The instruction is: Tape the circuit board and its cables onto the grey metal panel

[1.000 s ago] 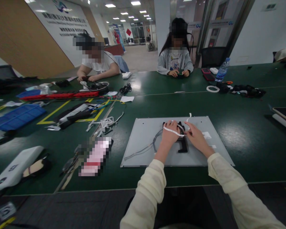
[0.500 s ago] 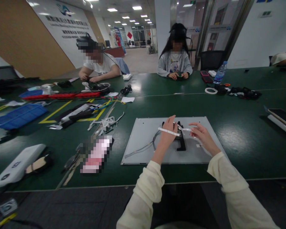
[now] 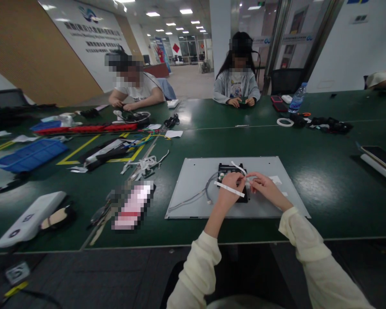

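A short strip of white tape (image 3: 238, 167) curls up from between my fingertips. My left hand (image 3: 233, 187) is closed in a pinch at its lower end, and my right hand (image 3: 263, 186) pinches the same spot from the right. Across the back of my left hand lies a second white strip (image 3: 229, 189). Under both hands is a black bracket with a circuit board (image 3: 224, 168), partly hidden by my left hand. It rests on a flat grey panel (image 3: 188, 176). A grey cable (image 3: 193, 199) loops out to the left over the panel.
Left of the panel are a heap of white strips (image 3: 144, 165), a phone (image 3: 133, 206), a white device (image 3: 30, 221) and a blue tray (image 3: 30, 154). A tape roll (image 3: 285, 122) and a bottle (image 3: 297, 98) stand farther back. Two people sit across the table (image 3: 202, 113).
My right hand has moved left until its fingertips meet those of my left hand. The left hand has dropped slightly, and the strip between them now curls upward.
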The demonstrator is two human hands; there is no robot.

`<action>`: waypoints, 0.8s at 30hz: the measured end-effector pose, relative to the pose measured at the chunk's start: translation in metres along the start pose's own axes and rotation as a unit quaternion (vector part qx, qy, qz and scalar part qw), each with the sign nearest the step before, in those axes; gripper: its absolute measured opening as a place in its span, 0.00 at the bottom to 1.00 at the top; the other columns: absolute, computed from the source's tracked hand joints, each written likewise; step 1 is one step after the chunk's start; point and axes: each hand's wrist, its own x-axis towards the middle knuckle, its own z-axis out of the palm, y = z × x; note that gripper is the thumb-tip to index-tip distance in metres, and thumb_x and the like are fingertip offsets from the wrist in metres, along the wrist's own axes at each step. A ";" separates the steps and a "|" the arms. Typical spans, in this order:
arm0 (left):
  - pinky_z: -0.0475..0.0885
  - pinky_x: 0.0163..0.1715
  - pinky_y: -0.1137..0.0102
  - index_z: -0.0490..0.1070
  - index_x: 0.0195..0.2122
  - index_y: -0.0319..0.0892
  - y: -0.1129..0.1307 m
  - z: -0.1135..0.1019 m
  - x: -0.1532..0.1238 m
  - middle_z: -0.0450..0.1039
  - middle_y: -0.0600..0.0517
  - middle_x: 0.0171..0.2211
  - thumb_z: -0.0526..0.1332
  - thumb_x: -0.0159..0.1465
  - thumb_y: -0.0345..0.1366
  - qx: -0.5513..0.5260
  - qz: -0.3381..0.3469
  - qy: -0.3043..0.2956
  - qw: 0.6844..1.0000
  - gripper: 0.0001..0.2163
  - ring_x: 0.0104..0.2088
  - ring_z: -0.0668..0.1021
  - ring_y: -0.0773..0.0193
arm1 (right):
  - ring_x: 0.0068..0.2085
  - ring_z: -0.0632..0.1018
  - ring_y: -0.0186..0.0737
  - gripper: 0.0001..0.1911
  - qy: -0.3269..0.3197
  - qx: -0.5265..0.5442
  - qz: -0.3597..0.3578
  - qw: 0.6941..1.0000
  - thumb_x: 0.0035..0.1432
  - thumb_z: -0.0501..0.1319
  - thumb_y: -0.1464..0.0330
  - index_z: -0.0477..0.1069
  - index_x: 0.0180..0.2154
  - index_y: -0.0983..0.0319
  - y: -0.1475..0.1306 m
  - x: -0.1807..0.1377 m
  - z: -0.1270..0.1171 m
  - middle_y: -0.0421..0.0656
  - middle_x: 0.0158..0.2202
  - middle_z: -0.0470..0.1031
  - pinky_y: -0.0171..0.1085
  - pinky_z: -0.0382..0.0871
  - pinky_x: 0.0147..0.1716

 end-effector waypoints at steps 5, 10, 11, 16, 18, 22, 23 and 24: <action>0.70 0.43 0.68 0.69 0.42 0.41 -0.001 -0.009 -0.004 0.73 0.49 0.39 0.53 0.66 0.32 0.011 -0.019 -0.001 1.000 0.07 0.40 0.75 0.63 | 0.26 0.71 0.34 0.17 0.079 -0.013 0.001 0.997 0.57 0.57 0.60 0.70 0.46 0.62 0.003 0.000 -0.004 0.37 0.23 0.69 0.33 0.64 0.29; 0.62 0.56 0.59 0.64 0.54 0.44 -0.010 -0.024 -0.017 0.67 0.47 0.53 0.59 0.62 0.36 0.108 0.029 -0.077 0.991 0.18 0.55 0.69 0.56 | 0.28 0.71 0.33 0.17 0.231 0.062 0.010 0.971 0.57 0.57 0.58 0.71 0.44 0.61 0.005 -0.002 -0.013 0.37 0.25 0.70 0.33 0.66 0.31; 0.59 0.58 0.57 0.62 0.56 0.45 -0.012 -0.026 -0.020 0.66 0.47 0.55 0.61 0.61 0.36 0.123 0.038 -0.093 0.987 0.21 0.57 0.67 0.54 | 0.29 0.71 0.33 0.18 0.246 0.080 0.015 0.966 0.56 0.58 0.58 0.70 0.44 0.60 0.005 -0.002 -0.014 0.37 0.26 0.70 0.33 0.66 0.31; 0.56 0.59 0.55 0.59 0.58 0.46 -0.019 -0.023 -0.022 0.62 0.47 0.59 0.59 0.61 0.34 0.153 0.023 -0.120 0.981 0.23 0.61 0.62 0.54 | 0.29 0.71 0.33 0.19 0.252 0.098 0.041 0.962 0.54 0.60 0.56 0.71 0.44 0.60 0.009 -0.001 -0.014 0.38 0.27 0.71 0.32 0.67 0.31; 0.56 0.59 0.55 0.60 0.57 0.46 -0.020 -0.019 -0.019 0.63 0.46 0.58 0.59 0.62 0.34 0.157 0.015 -0.120 0.980 0.22 0.60 0.63 0.55 | 0.29 0.72 0.33 0.20 0.249 0.084 0.045 0.964 0.54 0.60 0.56 0.70 0.44 0.60 0.009 0.000 -0.014 0.38 0.28 0.71 0.33 0.68 0.31; 0.57 0.57 0.56 0.61 0.56 0.46 -0.019 -0.013 -0.014 0.64 0.46 0.57 0.59 0.62 0.34 0.154 0.007 -0.109 0.982 0.20 0.59 0.65 0.54 | 0.30 0.72 0.33 0.23 0.257 0.069 0.035 0.963 0.55 0.59 0.55 0.68 0.50 0.59 0.008 -0.001 -0.014 0.39 0.31 0.72 0.34 0.70 0.33; 0.58 0.57 0.56 0.62 0.56 0.45 -0.019 -0.013 -0.013 0.65 0.46 0.57 0.59 0.62 0.34 0.151 0.007 -0.106 0.983 0.20 0.59 0.65 0.54 | 0.30 0.72 0.34 0.24 0.262 0.063 0.031 0.962 0.55 0.58 0.56 0.67 0.52 0.58 0.007 -0.002 -0.014 0.40 0.33 0.72 0.35 0.70 0.34; 0.58 0.57 0.56 0.62 0.56 0.45 -0.019 -0.012 -0.013 0.65 0.46 0.57 0.59 0.62 0.33 0.148 0.007 -0.104 0.983 0.20 0.58 0.65 0.54 | 0.31 0.72 0.34 0.25 0.268 0.052 0.027 0.962 0.56 0.57 0.56 0.66 0.54 0.58 0.008 -0.002 -0.015 0.41 0.35 0.72 0.36 0.71 0.34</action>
